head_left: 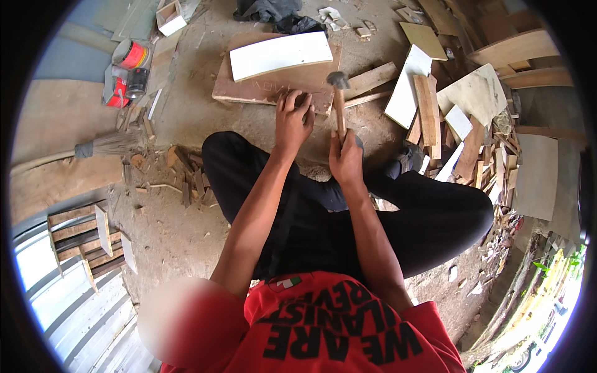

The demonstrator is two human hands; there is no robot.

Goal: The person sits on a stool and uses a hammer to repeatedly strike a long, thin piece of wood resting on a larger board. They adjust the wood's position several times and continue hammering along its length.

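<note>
My right hand [346,160] is closed tight around the low end of the hammer [340,113]. My fingers wrap the wooden handle, and the dark metal head points up and away from me, just beside the right end of the brown board [247,92]. My left hand [292,124] is at the near edge of that board, with its fingers bent and its thumb close to them. I cannot tell if those fingers pinch something small. The board lies flat on the dirt floor [193,68] in front of my legs [239,171], and a white strip of board [280,55] sits on top. Both my arms reach forward over my legs, the left one leaning in toward the middle.
</note>
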